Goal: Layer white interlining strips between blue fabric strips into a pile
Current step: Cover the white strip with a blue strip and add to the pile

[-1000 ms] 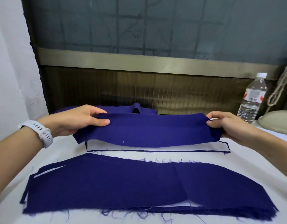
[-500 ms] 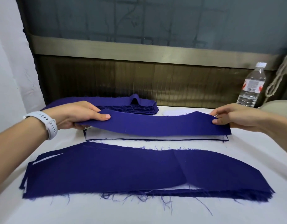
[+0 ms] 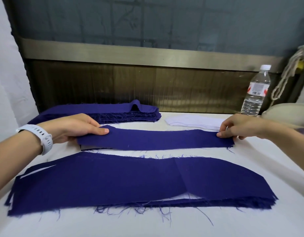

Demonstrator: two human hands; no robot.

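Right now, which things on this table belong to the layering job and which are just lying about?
Job: blue strip, pinched by left hand and right hand; growing pile under it; back blue stack; white interlining stack; front pile.
Lying about: water bottle; rope; beige object.

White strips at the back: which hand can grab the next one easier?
Probably the right hand: the white interlining stack lies just beside it, while the left hand holds the other end of the blue strip.

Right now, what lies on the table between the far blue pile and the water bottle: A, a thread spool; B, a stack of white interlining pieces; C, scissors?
B: a stack of white interlining pieces lies flat there, left of the water bottle.
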